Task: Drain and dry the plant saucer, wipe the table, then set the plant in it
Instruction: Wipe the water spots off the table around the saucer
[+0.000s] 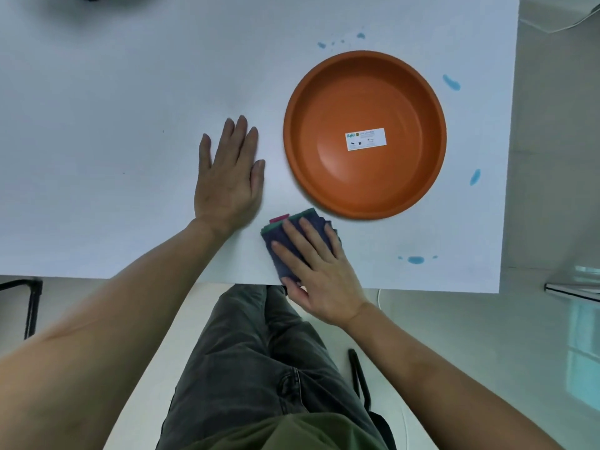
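Right hand (319, 271) lies flat, fingers straight and spread, pressing a folded blue cloth (293, 245) at the near bench (97, 92) edge; cloth's long axis runs near-to-far. Left hand (229, 177) flat, fingers together. Orange saucer (364, 134) sits upright, just beyond the cloth. Blue droplets (415, 259) around it.
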